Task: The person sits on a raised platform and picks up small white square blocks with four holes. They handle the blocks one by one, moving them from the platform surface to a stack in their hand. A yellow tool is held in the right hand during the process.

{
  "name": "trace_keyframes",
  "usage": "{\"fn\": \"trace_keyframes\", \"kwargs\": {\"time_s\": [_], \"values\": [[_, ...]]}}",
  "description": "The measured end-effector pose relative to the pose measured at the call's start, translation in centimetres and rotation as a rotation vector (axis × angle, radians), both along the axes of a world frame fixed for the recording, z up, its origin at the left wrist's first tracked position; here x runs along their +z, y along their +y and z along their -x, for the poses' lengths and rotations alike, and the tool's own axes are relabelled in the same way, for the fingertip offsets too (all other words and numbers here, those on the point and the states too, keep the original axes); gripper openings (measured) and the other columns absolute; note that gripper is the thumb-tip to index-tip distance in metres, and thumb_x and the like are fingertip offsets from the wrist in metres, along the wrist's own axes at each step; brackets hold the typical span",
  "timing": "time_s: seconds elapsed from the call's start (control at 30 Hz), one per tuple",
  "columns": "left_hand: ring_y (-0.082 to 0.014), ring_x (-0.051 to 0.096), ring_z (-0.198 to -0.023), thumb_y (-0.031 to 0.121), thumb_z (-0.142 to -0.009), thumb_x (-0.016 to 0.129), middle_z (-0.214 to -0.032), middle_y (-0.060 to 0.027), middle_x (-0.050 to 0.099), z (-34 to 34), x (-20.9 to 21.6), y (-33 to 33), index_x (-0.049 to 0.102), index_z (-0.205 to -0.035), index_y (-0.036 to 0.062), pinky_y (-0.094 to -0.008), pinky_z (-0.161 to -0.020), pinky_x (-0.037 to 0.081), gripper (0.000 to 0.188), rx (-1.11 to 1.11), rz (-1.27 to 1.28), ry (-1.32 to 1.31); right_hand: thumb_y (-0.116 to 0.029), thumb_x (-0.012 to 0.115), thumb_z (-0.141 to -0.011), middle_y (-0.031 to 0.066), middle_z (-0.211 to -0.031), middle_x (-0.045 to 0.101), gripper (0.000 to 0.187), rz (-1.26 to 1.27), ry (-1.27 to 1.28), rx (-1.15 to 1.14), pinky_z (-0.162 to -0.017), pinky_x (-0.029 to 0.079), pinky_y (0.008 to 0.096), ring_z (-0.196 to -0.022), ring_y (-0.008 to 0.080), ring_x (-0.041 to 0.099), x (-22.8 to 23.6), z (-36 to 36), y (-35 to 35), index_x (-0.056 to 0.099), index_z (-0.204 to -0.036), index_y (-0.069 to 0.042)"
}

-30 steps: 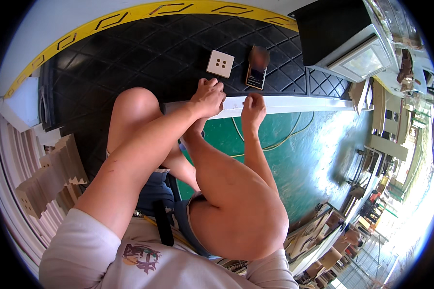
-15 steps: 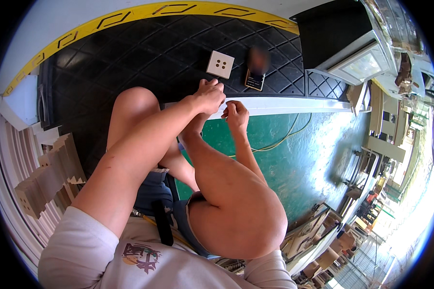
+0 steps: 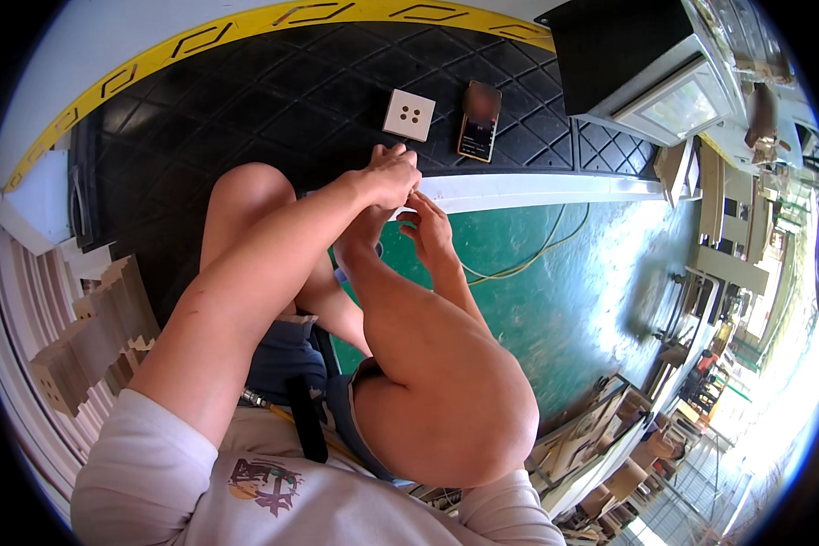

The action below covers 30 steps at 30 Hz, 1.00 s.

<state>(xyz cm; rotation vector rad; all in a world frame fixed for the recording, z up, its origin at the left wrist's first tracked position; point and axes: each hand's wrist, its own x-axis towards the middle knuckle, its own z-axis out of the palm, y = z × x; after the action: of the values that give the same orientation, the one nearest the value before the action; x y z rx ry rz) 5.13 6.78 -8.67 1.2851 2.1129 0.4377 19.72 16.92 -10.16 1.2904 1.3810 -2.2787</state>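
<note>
A black platform (image 3: 273, 109), covered by dark material with raised diamond lines, occupies the upper part of the view; beside it spreads the green floor (image 3: 537, 282), smooth and shiny. At the upper right stands a cabinet (image 3: 623, 55), box-shaped and dark, with a pale framed panel on one side. The right leg (image 3: 437, 373), strongly bent, stands in the way and covers part of the right forearm (image 3: 458, 291). At the far left are pale boards (image 3: 91, 355), whose edges are cut like steps. A yellow strip (image 3: 255, 27) curves along the top, and a whitish edging (image 3: 537, 189), long and flat, borders the platform. The left forearm (image 3: 264, 246) reaches up diagonally, and the foot (image 3: 359, 241) lies below the left hand (image 3: 391, 177), near this edging, its toes hidden. The left hand has its knuckles upward and fingers curled; I cannot tell what they pinch. The right hand (image 3: 430, 227) comes from the other side, fingers bent and a fingertip close to the left hand; its grip also I cannot tell. Beyond them lie a phone (image 3: 479, 123) with lit screen and a square white block (image 3: 409, 115) with four round holes.
</note>
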Motion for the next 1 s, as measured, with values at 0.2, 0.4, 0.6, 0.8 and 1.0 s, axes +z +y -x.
{"fn": "trace_keyframes", "kwargs": {"time_s": [0.2, 0.4, 0.6, 0.8, 1.0], "values": [[-0.0284, 0.049, -0.122, 0.019, -0.092, 0.063, -0.117, -0.006, 0.061, 0.1, -0.5, 0.0, 0.077, -0.101, 0.0168, -0.0474, -0.103, 0.034, 0.016, -0.033, -0.061, 0.026, -0.028, 0.056, -0.108, -0.0014, -0.104, 0.067, 0.033, 0.156, 0.09, -0.062, -0.072, 0.049, 0.0267, -0.089, 0.0106, 0.062, -0.5, -0.5, 0.1, 0.064, -0.135, -0.01], [-0.0286, 0.05, -0.12, 0.019, -0.094, 0.063, -0.117, -0.007, 0.061, 0.3, -0.4, -0.1, 0.077, -0.1, 0.0161, -0.0471, -0.103, 0.037, 0.015, -0.022, -0.026, 0.021, -0.022, 0.059, -0.106, -0.0006, -0.101, 0.069, 0.029, 0.127, 0.111, -0.116, -0.073, 0.05, 0.0277, -0.089, 0.0117, 0.065, -0.5, -0.6, -0.9, 0.067, -0.131, -0.009], [-0.0275, 0.049, -0.122, 0.022, -0.093, 0.066, -0.118, -0.0062, 0.06, 0.1, -0.6, 0.0, 0.075, -0.098, 0.0182, -0.0472, -0.098, 0.036, 0.011, -0.035, -0.033, 0.052, -0.022, 0.061, -0.106, 0.0017, -0.103, 0.071, 0.028, 0.11, 0.121, -0.155, -0.077, 0.052, 0.029, -0.096, 0.0136, 0.067, -1.1, -1.0, -0.9, 0.068, -0.128, -0.007], [-0.0286, 0.05, -0.12, 0.019, -0.095, 0.063, -0.116, -0.0074, 0.06, -0.2, 0.0, -0.3, 0.072, -0.1, 0.0157, -0.0478, -0.1, 0.036, 0.011, -0.018, -0.044, 0.06, -0.023, 0.063, -0.105, 0.0018, -0.104, 0.072, 0.025, 0.064, 0.132, -0.184, -0.079, 0.054, 0.0294, -0.094, 0.014, 0.068, -1.3, -0.9, -1.2, 0.069, -0.123, -0.007], [-0.0287, 0.05, -0.119, 0.019, -0.097, 0.06, -0.116, -0.0074, 0.058, -0.5, 0.3, -0.4, 0.067, -0.1, 0.0156, -0.049, -0.101, 0.036, 0.009, -0.04, -0.054, 0.11, -0.022, 0.062, -0.105, 0.0026, -0.094, 0.07, 0.02, 0.306, 0.201, -0.315, -0.071, 0.055, 0.0255, -0.081, 0.0127, 0.067, -1.9, -0.6, -1.3, 0.067, -0.115, -0.006]]}}
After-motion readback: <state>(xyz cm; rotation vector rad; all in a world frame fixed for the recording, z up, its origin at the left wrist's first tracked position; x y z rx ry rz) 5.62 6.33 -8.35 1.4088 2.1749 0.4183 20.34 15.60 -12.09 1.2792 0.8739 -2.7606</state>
